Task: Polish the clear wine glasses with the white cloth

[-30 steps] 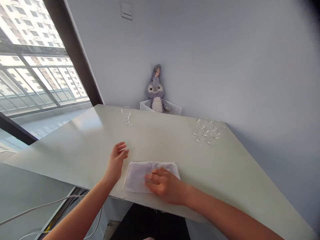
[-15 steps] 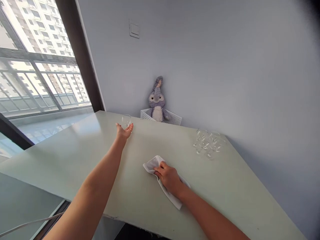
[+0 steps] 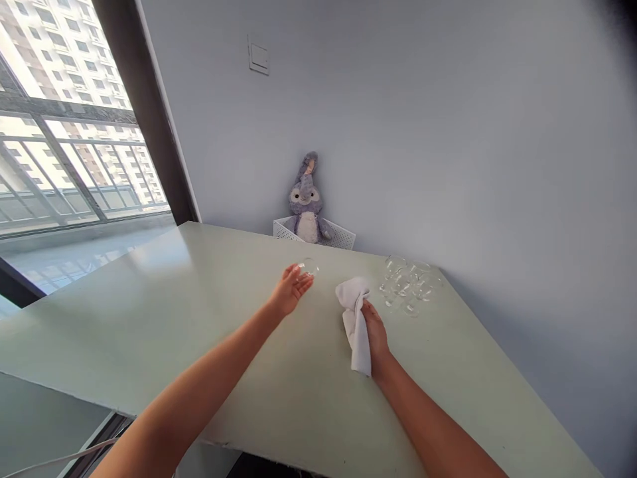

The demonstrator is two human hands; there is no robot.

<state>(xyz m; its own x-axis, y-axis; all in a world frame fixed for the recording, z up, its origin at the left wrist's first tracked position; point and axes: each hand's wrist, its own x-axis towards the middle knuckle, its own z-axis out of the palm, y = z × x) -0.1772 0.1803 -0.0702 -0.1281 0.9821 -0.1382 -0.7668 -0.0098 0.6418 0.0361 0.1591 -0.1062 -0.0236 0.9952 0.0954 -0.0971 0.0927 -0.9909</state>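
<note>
My left hand (image 3: 292, 289) is closed round a clear glass cup (image 3: 309, 267), whose rim shows beyond the fingers, over the middle of the table. To its right, my right hand (image 3: 377, 332) grips a white cloth (image 3: 355, 318), bunched at the top with one end hanging down. The palm hides part of the cloth. Several clear glass cups (image 3: 409, 285) stand close together on the table at the right, just past my right hand. Their outlines overlap, so single ones are hard to make out.
The pale green table (image 3: 223, 372) meets the wall at the back and right. Behind its far edge, a purple plush rabbit (image 3: 307, 212) sits in a white perforated basket (image 3: 343, 238). A window (image 3: 74, 159) is on the left, and a white cable (image 3: 60, 459) runs at lower left.
My left hand has brought the glass cup from the far left toward the middle. My right hand has lifted the cloth off the table and moved it right, toward the grouped cups.
</note>
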